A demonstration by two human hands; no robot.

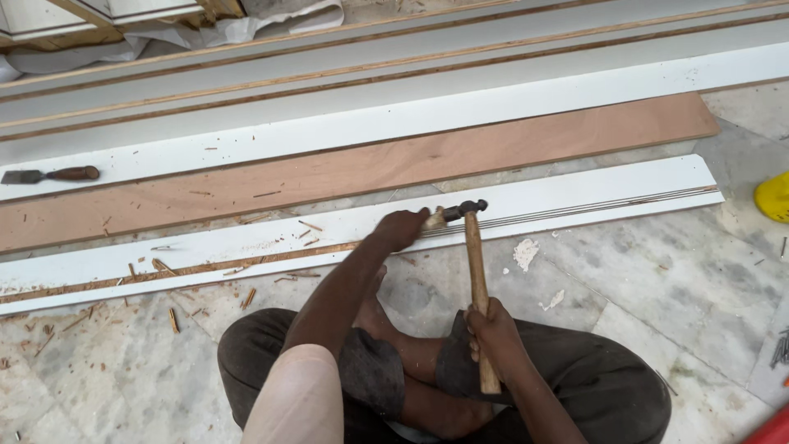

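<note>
**Hammer and chisel on a white board, floor-level shot**

On the marble floor [641, 271], a person sits cross-legged with a long white board [575, 197] lying across in front of their knees. The right hand [493, 333] is wrapped tight around the lower part of a wooden-handled hammer [475, 263], fingers fully closed on the handle, a bit of the handle's end sticking out below the fist. The dark metal head sits up at the board, right next to the other hand.

The left hand [403, 228] is curled shut around a small tool with a pale wooden handle [436, 219], only the butt end poking out past the fingers toward the hammer head. The two look like they're touching or just about; can't tell which. The tool's tip is hidden under the hand.

Left of that hand the board's edge is stripped to bare brown wood, with wood chips [177, 316] scattered around. Behind lies a plain brown plank [345, 168], then more white boards, and a spare chisel [49, 175] rests on one at far left. A yellow object [774, 197] peeks in at right.
</note>
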